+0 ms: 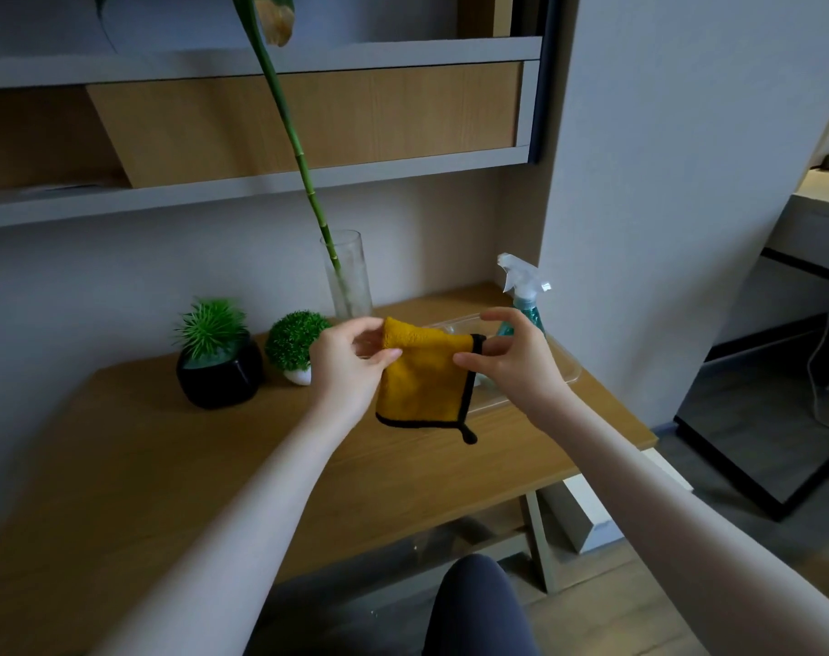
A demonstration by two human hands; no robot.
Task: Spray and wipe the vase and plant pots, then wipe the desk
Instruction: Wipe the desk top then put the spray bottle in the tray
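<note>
**Cloth folded in both hands**

Left hand [351,366] and right hand [512,357] pinch the cloth's [422,381] top corners above the desk [166,466]. Vase [348,277], pots [220,376] and sprayer [526,295] stand behind; a careless reach could topple the tall, stem-heavy vase

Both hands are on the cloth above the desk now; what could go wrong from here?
1. The glass vase is tall and narrow with a long leaning stalk; wiping it might tip it.
2. The spray bottle stands near the desk edge, behind the right hand; reaching could knock it.
</note>
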